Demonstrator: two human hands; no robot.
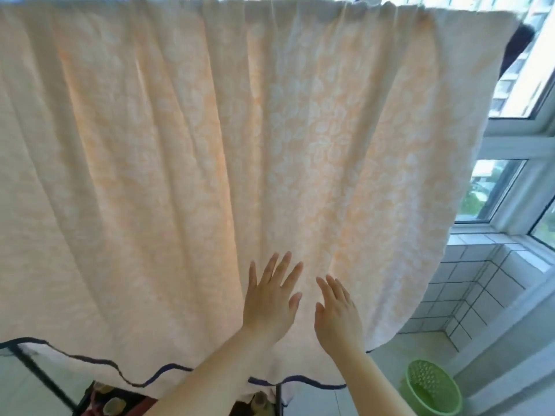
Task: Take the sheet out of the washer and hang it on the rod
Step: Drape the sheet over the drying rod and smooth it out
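Low in the middle of the view, both hands lie flat against the hanging sheet (210,151), fingers straight and spread, gripping nothing. The left hand (270,301) has its palm on the cloth with its fingers pointing up; the right hand (338,313) sits just beside it, slightly lower and angled leftward, a narrow strip of cloth showing between the two. Whether the right palm presses fully or only the fingers touch is hard to tell. The sheet, pale peach with a faint white leaf pattern, spreads above and to both sides of the hands and falls in long folds from its top edge, which is draped over something along the top of the view; the rod itself is hidden under the cloth. Its dark-trimmed hem (168,370) waves below the wrists. To the right stand windows (495,190) over a tiled wall (468,283), and a green basket (432,385) sits on the floor.
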